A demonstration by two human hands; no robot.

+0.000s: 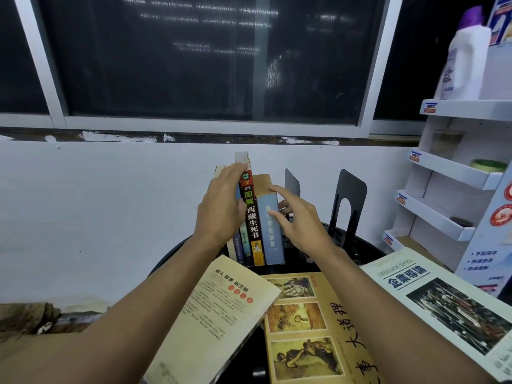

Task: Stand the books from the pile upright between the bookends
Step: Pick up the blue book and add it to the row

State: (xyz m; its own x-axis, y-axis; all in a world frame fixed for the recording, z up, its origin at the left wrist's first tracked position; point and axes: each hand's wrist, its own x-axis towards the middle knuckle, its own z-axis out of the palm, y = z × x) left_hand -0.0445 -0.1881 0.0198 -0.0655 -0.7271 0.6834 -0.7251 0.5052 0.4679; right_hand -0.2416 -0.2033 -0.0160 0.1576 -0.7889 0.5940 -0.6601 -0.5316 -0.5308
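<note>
Head view, left hand (221,206) flat, fingers straight, pressing the upright books (252,217) from the left, right hand (302,218) spread wide touching the blue book (273,234), black bookend (351,194) just beside, pile (219,314) in front.

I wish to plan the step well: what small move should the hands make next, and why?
Probably slide the bookend nearest the blue book against it: space shows between them, and the left hand and right hand prop the row.
</note>
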